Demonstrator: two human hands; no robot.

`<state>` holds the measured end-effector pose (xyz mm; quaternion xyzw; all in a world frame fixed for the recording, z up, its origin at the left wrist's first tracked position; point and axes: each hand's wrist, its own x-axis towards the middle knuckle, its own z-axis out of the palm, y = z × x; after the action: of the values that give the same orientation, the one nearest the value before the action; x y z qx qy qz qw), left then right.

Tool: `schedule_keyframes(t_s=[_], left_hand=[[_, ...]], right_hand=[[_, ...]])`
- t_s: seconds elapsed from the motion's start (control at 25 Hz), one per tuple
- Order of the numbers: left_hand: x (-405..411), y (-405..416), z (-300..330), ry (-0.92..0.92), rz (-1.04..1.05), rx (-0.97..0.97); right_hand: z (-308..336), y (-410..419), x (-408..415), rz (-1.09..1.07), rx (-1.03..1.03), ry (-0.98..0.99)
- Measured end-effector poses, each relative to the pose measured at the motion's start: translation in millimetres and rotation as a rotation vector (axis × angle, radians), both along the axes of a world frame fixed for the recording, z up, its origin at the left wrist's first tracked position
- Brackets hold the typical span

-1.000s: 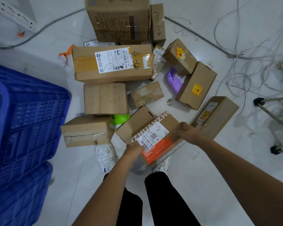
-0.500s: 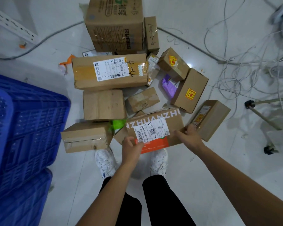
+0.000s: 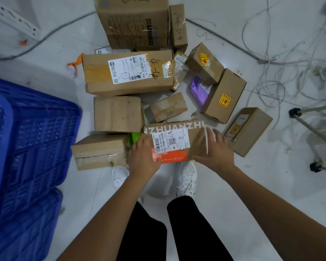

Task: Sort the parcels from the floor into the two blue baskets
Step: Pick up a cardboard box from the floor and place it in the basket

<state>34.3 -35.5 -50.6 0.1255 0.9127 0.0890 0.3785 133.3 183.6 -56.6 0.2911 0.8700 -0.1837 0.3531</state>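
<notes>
A brown parcel with white lettering, a white label and an orange band (image 3: pixel 179 142) is held above my white shoes. My left hand (image 3: pixel 142 157) grips its left end, thumb on the top face. My right hand (image 3: pixel 215 150) holds its right end with fingers spread over the top. Several other cardboard parcels lie on the floor beyond, among them a long labelled box (image 3: pixel 128 74) and a plain box (image 3: pixel 118 113). Two stacked blue baskets stand at the left, the upper basket (image 3: pixel 36 140) above the lower basket (image 3: pixel 26 228).
A large carton (image 3: pixel 134 21) stands at the back. A purple bag (image 3: pixel 199 90) and a green item (image 3: pixel 135 137) sit among the boxes. Loose cables (image 3: pixel 271 59) sprawl at the right, near a wheeled stand leg (image 3: pixel 309 127). A white metal rail (image 3: pixel 11 17) lies top left.
Both hands have turned the labelled parcel from a diagonal lie to square with me and lifted it closer. My right hand now lies spread over its right end.
</notes>
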Motion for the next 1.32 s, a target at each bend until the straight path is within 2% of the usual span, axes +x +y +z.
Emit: schedule_keyframes(t_s=[0.08,0.16,0.24,0.32,0.6,0.88,1.12,1.32], left_hand=[[-5,7,1,0.090,-0.298,-0.047],[-14,19,-3,0.115,-0.521,-0.128],[-19,29,-13,0.151,-0.677,-0.213],[-22,33,-27,0.166,-0.746,-0.266],[-2,25,-51,0.119,-0.726,-0.283],[6,18,-34,0.140,-0.706,-0.268],[-33,6,51,0.206,-0.740,-0.188],[-78,-8,159,0.289,-0.598,-0.179]], right_hand=[[7,1,-14,0.290,0.085,0.085],[0,-1,-32,0.515,0.130,0.089],[-18,-5,-44,0.639,0.180,0.068],[-34,-9,-50,0.699,0.201,0.045],[-48,-25,-31,0.856,0.229,0.004],[-29,-36,-26,0.843,0.207,0.065],[60,-30,-58,0.845,0.180,0.108],[178,-32,-131,0.993,0.186,0.134]])
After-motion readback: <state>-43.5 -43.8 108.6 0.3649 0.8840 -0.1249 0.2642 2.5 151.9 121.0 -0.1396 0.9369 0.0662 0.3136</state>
